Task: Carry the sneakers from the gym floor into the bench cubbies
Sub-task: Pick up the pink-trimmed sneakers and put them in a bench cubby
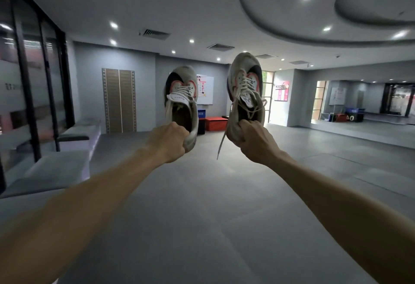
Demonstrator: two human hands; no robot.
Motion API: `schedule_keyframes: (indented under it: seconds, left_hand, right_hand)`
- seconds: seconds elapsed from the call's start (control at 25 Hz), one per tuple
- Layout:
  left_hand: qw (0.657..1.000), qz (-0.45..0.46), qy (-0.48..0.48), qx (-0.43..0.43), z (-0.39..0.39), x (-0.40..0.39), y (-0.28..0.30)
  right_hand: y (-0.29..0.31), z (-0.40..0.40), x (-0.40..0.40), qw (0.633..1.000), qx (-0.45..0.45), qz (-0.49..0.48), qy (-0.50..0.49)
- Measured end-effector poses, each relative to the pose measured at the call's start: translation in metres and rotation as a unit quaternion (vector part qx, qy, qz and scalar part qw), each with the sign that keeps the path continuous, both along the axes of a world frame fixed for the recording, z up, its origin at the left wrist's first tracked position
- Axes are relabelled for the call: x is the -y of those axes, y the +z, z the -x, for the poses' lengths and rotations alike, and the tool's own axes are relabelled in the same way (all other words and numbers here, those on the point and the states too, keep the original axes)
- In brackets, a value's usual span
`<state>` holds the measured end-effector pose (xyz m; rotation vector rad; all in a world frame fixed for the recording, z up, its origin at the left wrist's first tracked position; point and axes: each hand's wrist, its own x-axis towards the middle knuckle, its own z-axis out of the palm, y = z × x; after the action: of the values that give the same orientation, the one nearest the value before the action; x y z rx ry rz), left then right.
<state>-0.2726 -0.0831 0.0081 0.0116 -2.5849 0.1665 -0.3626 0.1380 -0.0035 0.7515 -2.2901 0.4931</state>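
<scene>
Both arms are stretched out in front of me, each hand holding one worn white sneaker with red and dark trim, toes pointing up. My left hand (169, 142) grips the heel of the left sneaker (182, 97). My right hand (256, 142) grips the heel of the right sneaker (246, 90), which is held a little higher; a loose lace hangs down from it. Grey padded benches (56, 166) run along the left wall; no cubby openings show from here.
Grey matted gym floor (202, 205) stretches ahead. Red and black plyo boxes (215, 123) stand against the far wall, more boxes (350, 116) at the far right by a mirror. Glass partitions line the left side. A bright doorway (268, 99) opens behind the right sneaker.
</scene>
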Motion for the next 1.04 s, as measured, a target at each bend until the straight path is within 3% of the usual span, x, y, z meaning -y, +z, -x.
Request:
schedule_keyframes:
  seconds: [0.4,0.64,1.04]
  left_hand:
    - [0.998,0.048,0.03,-0.011,0.247,0.053,-0.008]
    - [0.994,0.034,0.101,-0.018,0.398,0.095,0.004]
    - [0.962,0.036,0.269,-0.023,0.497,0.253,-0.003]
  right_hand:
    - [-0.019,0.269,0.054,1.0,-0.009,-0.005,0.027]
    - [0.002,0.445,0.111,0.992,-0.002,-0.048,0.113]
    - [-0.005,0.594,0.32,0.959,0.008,-0.048,0.278]
